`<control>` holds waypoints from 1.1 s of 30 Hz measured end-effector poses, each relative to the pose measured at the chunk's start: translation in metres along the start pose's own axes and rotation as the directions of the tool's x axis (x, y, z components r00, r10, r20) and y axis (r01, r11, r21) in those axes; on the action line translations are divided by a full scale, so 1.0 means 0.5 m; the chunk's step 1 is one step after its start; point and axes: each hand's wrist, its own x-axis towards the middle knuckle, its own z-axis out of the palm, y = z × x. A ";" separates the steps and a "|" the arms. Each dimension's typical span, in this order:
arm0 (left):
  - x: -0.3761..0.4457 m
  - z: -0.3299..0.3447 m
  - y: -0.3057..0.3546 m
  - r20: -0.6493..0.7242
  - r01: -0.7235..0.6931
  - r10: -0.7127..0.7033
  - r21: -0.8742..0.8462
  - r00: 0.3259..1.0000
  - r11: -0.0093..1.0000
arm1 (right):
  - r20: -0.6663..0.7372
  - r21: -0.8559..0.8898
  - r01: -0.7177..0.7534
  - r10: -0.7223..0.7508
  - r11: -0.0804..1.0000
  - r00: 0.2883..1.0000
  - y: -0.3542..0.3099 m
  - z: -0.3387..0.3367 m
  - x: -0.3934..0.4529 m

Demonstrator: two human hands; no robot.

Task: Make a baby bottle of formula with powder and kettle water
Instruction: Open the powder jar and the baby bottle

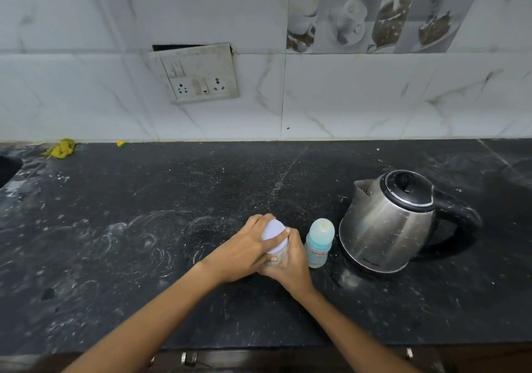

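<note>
Powder jar (275,241) at the desk's (172,200) front, left hand (247,250) curled over its white lid, right hand (289,260) wrapped round its body, looks like opening, so next comes a firm twist, baby bottle (319,243) and kettle (394,223) waiting just beside.

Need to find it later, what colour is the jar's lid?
Pale lavender lid, seen in the head view.

kettle (385,223): brushed steel, glossy | countertop (144,228): dark speckled stone, scuffed
</note>
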 end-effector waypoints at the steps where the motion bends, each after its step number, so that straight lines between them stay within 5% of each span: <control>1: 0.001 0.002 0.003 -0.011 0.019 -0.019 0.013 1.000 1.000 | -0.002 0.004 -0.003 0.003 1.000 1.000 -0.002 -0.001 0.001; 6: 0.004 -0.002 0.037 -0.071 0.312 -0.310 0.015 0.948 0.950 | -0.063 0.039 -0.016 0.019 0.999 0.998 -0.014 0.017 -0.009; 11: 0.000 -0.052 0.030 -0.129 0.523 -0.522 -0.029 0.843 0.852 | -0.067 -0.102 -0.019 0.012 0.995 0.998 -0.021 0.010 -0.014; 14: -0.005 -0.077 0.001 0.016 0.437 -0.437 -0.105 0.899 0.893 | -0.062 -0.125 -0.022 0.014 0.992 0.998 -0.023 0.010 -0.012; 17: 0.011 -0.091 -0.007 0.214 0.195 -0.142 -0.250 0.967 0.948 | -0.061 -0.125 -0.028 0.021 0.992 0.998 -0.019 0.011 -0.012; 19: 0.022 -0.089 -0.009 0.201 0.113 -0.070 -0.211 0.977 0.971 | -0.062 -0.128 -0.053 0.045 0.990 0.997 -0.018 0.012 -0.012; 27: 0.028 -0.048 0.026 -0.014 0.273 -0.273 0.032 0.962 0.961 | -0.063 -0.095 -0.068 0.062 0.993 0.996 -0.026 0.012 -0.019; 33: 0.052 -0.051 0.055 -0.158 0.529 -0.525 -0.013 0.837 0.848 | -0.053 -0.099 -0.059 0.054 0.993 0.997 -0.035 0.006 -0.018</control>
